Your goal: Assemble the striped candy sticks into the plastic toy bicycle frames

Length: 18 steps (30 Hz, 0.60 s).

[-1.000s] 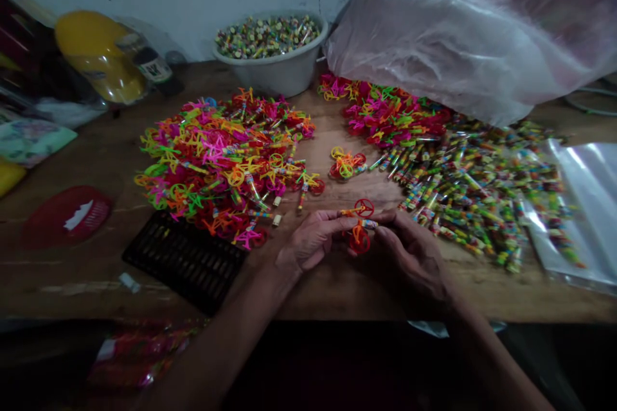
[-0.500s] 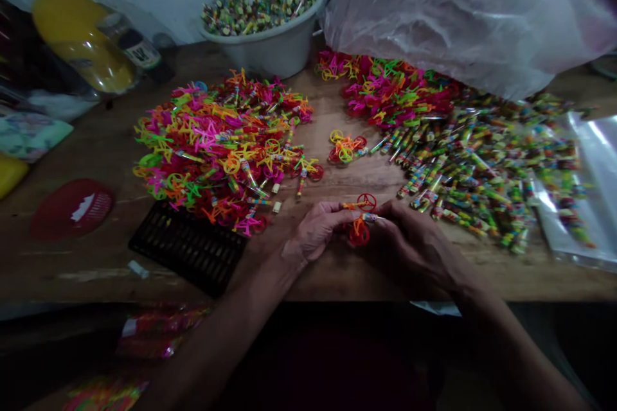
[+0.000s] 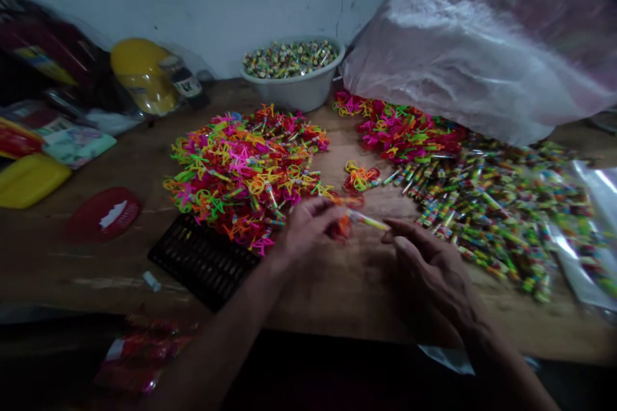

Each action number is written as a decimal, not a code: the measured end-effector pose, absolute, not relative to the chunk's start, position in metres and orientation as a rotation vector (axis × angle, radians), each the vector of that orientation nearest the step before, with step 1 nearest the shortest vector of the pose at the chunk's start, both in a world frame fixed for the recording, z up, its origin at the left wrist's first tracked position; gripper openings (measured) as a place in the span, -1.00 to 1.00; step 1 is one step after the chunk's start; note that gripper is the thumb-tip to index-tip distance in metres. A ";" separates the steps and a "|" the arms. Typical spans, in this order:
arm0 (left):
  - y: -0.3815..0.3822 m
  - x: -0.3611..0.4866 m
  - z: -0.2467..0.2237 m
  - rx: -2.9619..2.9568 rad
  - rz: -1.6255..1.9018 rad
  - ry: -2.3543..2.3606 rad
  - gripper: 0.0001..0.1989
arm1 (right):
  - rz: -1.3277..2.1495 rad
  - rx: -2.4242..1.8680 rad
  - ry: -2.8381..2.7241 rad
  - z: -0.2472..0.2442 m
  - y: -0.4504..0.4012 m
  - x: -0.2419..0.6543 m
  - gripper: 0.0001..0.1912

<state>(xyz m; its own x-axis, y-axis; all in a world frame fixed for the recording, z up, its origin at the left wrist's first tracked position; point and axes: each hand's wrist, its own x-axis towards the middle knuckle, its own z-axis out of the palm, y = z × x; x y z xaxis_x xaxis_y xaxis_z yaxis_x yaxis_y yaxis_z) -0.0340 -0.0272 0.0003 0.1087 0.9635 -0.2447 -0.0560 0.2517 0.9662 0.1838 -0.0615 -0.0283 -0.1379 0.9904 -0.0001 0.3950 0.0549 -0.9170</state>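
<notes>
My left hand (image 3: 308, 225) is closed on a slim candy-filled tube (image 3: 369, 221) with orange and red plastic ring pieces (image 3: 343, 227) at its near end; motion blurs them. The tube points right, and its far end meets the fingertips of my right hand (image 3: 429, 257), whose fingers are stretched out with the thumb apart. Behind my left hand lies a heap of brightly coloured plastic-topped tubes (image 3: 241, 173). To the right spreads a pile of candy-filled tubes (image 3: 491, 205). A few ring-topped pieces (image 3: 361, 176) lie between the two piles.
A black slotted tray (image 3: 202, 263) and a red dish (image 3: 103, 215) sit at the left. At the back stand a grey basin (image 3: 289, 88) of small tubes and a large plastic bag (image 3: 463, 64). More coloured plastic tops (image 3: 405, 131) lie below the bag. The table's front edge is near my forearms.
The view has tilted up and shifted left. My hands have moved apart, and a tube now stretches between them from the ring pieces in my left hand.
</notes>
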 end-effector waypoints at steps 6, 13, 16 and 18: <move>0.022 -0.151 0.069 1.834 1.092 2.295 -0.73 | 0.828 -1.427 -1.924 -0.050 -0.067 0.171 -0.74; 0.007 -0.081 0.025 2.414 0.847 2.286 -0.80 | 0.720 -1.370 -2.105 -0.055 -0.070 0.162 -0.77; -0.003 -0.041 -0.005 2.317 0.394 2.169 -0.83 | 0.706 -1.317 -2.104 -0.049 -0.067 0.172 -0.76; -0.005 -0.031 -0.016 2.231 0.204 2.232 -0.81 | 0.618 -1.299 -2.091 -0.043 -0.060 0.181 -0.77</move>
